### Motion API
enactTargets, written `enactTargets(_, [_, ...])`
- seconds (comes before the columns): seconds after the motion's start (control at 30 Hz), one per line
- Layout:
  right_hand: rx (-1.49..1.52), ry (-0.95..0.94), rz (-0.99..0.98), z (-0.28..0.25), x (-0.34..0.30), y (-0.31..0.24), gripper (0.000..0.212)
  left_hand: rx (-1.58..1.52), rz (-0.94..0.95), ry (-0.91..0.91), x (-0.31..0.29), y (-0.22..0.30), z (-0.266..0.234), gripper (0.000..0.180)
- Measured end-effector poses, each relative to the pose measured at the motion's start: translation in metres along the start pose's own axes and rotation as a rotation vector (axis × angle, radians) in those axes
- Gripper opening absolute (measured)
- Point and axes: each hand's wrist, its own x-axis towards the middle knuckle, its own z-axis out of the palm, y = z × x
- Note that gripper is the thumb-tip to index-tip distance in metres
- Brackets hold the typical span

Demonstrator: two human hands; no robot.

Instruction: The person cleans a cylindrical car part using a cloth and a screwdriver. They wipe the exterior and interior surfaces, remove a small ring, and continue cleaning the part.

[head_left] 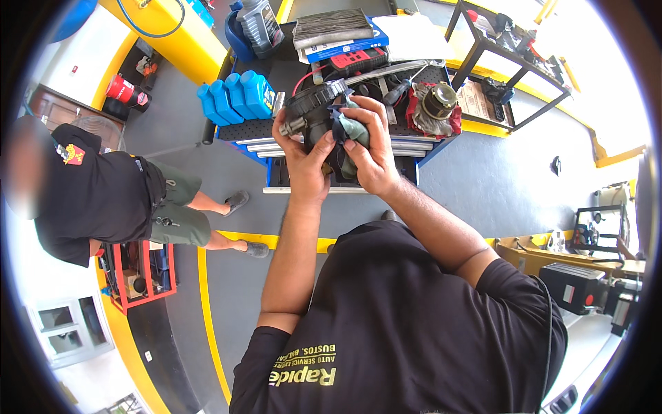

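My left hand [302,162] is wrapped round a dark engine part with a thick, ribbed round rim [312,101] and a short metal fitting [295,127] on its side. In my right hand [374,148] is a crumpled grey-green rag [352,130], pressed against the same part. Both thumbs meet near the part's middle, and its underside is mostly hidden by my fingers. The part is held up in front of a blue tool cart [256,153], above a pulled-out drawer [276,181].
On the cart stand several blue bottles [238,96], a grey oil bottle [260,27], a pleated filter [332,27], a red-and-black device [356,61] and a metal cylindrical part [439,101] on a red cloth. A person [103,179] is at the left. A dark metal shelf [514,58] stands right.
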Motion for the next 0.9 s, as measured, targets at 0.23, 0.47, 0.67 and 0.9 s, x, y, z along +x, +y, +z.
enactTargets(0.23, [0.359, 0.029, 0.364, -0.003, 0.007, 0.006, 0.047, 0.193, -0.007, -0.107, -0.004, 0.006, 0.003, 0.114])
enactTargets(0.47, [-0.148, -0.051, 0.170, -0.004, 0.001, -0.021, 0.052, 0.300, 0.021, -0.181, 0.001, 0.020, 0.009, 0.116])
enactTargets(0.67, [0.078, -0.042, 0.129, -0.010, 0.012, -0.023, 0.048, 0.280, -0.003, -0.248, 0.000, 0.039, 0.011, 0.114])
enactTargets(0.9, [-0.146, 0.065, 0.046, -0.005, 0.021, -0.042, 0.028, 0.376, 0.088, -0.217, 0.001, 0.037, 0.012, 0.118])
